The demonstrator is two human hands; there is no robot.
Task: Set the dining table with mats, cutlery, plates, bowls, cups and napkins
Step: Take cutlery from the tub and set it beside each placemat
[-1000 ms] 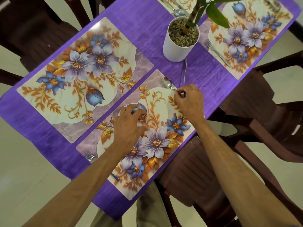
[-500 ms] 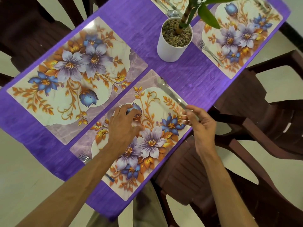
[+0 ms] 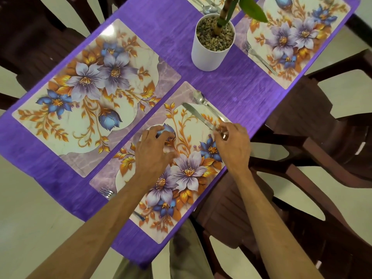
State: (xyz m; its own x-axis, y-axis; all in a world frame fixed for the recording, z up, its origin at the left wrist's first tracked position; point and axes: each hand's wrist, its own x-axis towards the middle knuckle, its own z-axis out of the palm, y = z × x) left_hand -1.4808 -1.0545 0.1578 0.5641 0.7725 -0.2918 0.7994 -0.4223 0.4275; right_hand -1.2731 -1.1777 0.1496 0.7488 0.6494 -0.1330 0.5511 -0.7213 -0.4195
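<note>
R hand (image 3: 233, 146) pinches handle end of knife (image 3: 198, 115), which lies on near mat (image 3: 181, 158) w/ spoon (image 3: 207, 104) just beside it. L hand (image 3: 154, 152) rests on mat, grip apart, fingers bent, holding nothing. Fork (image 3: 107, 193) at mat's left end, partly under L arm. White plant pot (image 3: 211, 43) on purple worktop (image 3: 237, 87).

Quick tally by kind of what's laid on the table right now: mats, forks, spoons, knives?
Mats: 4 (near mat, left mat, right mat, top-edge mat)
Forks: 2 (near fork, right fork)
Spoons: 2 (near spoon, top-edge spoon)
Knives: 1 (near knife)
Total: 9
Other cutlery at the top edge is cut off.
</note>
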